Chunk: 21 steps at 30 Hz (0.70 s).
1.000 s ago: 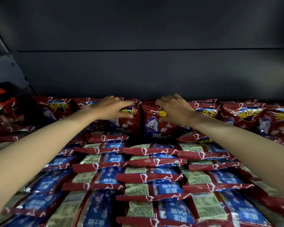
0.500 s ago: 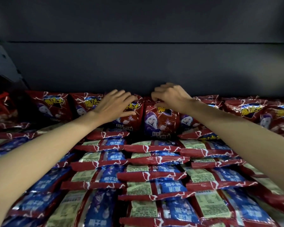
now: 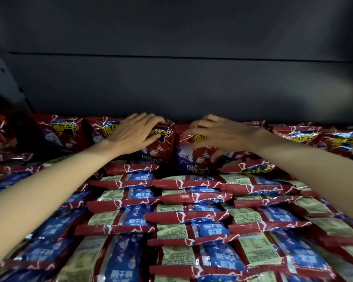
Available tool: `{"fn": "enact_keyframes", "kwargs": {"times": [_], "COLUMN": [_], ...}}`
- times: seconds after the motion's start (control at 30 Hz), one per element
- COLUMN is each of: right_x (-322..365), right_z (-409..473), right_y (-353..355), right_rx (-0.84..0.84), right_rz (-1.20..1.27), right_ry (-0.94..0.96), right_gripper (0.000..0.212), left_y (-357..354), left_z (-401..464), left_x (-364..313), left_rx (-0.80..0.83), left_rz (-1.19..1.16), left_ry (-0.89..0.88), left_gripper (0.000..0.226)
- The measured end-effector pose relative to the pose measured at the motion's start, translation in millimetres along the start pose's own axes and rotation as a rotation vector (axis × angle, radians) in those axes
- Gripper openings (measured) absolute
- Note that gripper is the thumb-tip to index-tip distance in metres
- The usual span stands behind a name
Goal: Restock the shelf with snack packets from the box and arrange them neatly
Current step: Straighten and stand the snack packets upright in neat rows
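Nearest the viewer, glossy red-and-blue foil snack packets (image 3: 135, 218) lie flat in overlapping rows, backs up, small print unreadable. Beyond them, the left hand (image 3: 130, 135) rests loosely spread on an upright red foil packet (image 3: 159, 145); the right hand (image 3: 218, 135), fingers spread and slightly curled, touches the neighbouring upright packet (image 3: 190, 157). Both stand at the fingertips, before the dark shelf back panel (image 3: 181, 88). Pressing evenly should square them. Yellow Chinese logo characters show, partly covered.
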State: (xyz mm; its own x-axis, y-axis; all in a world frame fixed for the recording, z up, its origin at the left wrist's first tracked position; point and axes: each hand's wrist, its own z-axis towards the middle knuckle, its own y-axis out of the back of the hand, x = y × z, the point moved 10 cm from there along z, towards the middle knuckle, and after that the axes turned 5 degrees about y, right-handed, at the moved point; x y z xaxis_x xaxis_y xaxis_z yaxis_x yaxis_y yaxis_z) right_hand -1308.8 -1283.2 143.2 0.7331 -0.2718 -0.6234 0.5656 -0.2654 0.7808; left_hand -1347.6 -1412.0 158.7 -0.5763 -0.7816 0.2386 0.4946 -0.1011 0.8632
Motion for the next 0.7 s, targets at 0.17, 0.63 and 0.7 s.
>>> {"fn": "enact_keyframes", "kwargs": {"times": [0.17,0.63,0.7], "right_x": [-2.5,-1.9,-2.5], "right_z": [8.2,98.0,100.5], "right_y": [-11.5,14.7,14.1], "right_rx": [0.081,-0.087,-0.07], "right_rz": [-0.007,0.498,0.532], "right_ry": [-0.125,-0.484,-0.5], "right_gripper": [0.072,0.052,0.048], "left_y": [13.4,-24.9,-40.0], "left_z": [-6.5,-80.5,-90.2], "left_x": [18.9,6.0,2.8], "left_rx": [-0.039,0.732,0.872], "left_rz": [-0.103,-0.199,-0.253], "left_ry": [0.063,0.223,0.254], "left_gripper": [0.047,0.067,0.08]}}
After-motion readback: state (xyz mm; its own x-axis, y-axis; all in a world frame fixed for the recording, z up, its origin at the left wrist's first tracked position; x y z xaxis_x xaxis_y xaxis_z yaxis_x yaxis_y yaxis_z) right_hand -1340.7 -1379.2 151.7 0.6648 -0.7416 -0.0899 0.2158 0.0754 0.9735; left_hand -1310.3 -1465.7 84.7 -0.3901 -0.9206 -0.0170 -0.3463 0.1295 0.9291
